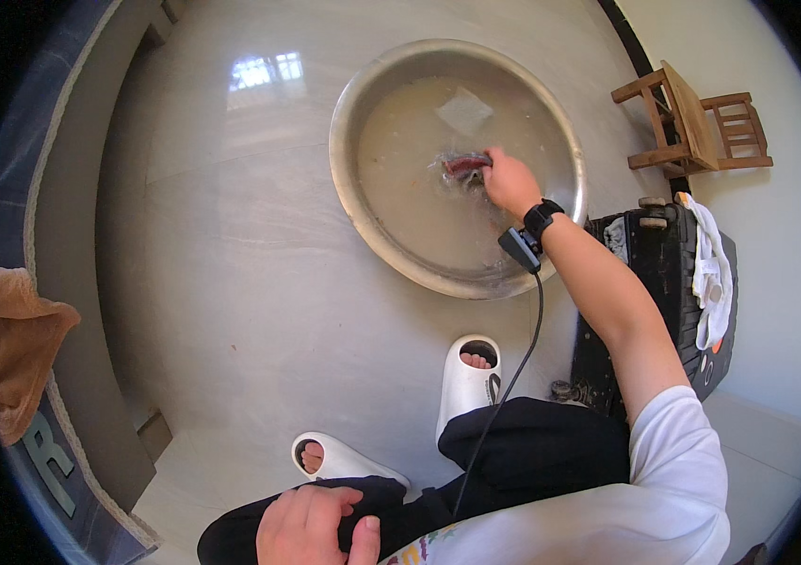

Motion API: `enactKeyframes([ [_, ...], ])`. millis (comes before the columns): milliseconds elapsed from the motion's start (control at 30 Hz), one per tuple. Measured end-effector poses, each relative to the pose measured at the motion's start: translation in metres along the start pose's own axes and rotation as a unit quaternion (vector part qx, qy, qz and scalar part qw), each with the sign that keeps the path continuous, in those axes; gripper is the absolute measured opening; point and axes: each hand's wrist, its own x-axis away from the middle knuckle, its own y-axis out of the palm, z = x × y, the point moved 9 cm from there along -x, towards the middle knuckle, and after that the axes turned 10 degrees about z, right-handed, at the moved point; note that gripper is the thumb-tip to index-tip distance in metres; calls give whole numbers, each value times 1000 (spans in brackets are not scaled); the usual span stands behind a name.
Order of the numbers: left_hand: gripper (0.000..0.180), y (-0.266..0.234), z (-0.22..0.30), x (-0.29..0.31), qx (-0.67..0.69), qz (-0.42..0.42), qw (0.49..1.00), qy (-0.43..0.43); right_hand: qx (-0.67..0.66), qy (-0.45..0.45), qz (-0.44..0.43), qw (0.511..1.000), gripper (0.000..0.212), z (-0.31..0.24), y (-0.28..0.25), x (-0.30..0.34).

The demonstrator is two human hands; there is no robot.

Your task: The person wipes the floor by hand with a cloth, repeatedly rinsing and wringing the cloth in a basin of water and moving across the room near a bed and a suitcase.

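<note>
Left hand [311, 527], at the lower edge, lies over the black-trousered [532, 443] thigh, its fingers loosely bent and spread; nothing shows in it. Beside it is the front of a white shirt [589, 527]. Beyond the knees, two white slip-on shoes [461, 395] rest on the pale, glossy floor [221, 311]. To the far left, a brown cloth [14, 344] hangs over a dark blue edge. At right stands a black case [650, 311] with a white strap draped over it. A black cable [525, 353] runs up to a small dark device [519, 250] at the right wrist. Farther off, the right hand [509, 179] grips a dark red item [466, 166], its kind unclear, at the surface of cloudy water [410, 207], near the middle of a wide metal basin [345, 169]. Farther right is a small wooden chair [697, 122], near the wall.
</note>
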Motion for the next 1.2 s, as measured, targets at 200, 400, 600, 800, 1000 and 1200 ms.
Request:
enactKeyframes([
  [200, 17, 1, 2, -2, 0, -1, 1000, 6, 23, -130, -248, 960, 38, -6, 27, 16],
  [400, 17, 3, 2, -4, -1, -3, 1000, 10, 84, -82, -70, 991, 35, -11, -1, 17],
  [600, 16, 4, 2, -3, -6, -5, 1000, 10, 65, -74, -134, 986, 29, -16, -1, 3],
  [800, 16, 4, 4, -4, -9, -5, 1000, 16, 18, -164, -140, 976, 58, -36, 21, 27],
  [1000, 16, 4, 4, -3, -9, -7, 1000, 14, 73, -122, -218, 966, 63, -25, 37, 28],
  [1200, 17, 3, 1, -1, -13, -7, 1000, 6, -128, -61, -228, 963, 47, -15, 9, -1],
])
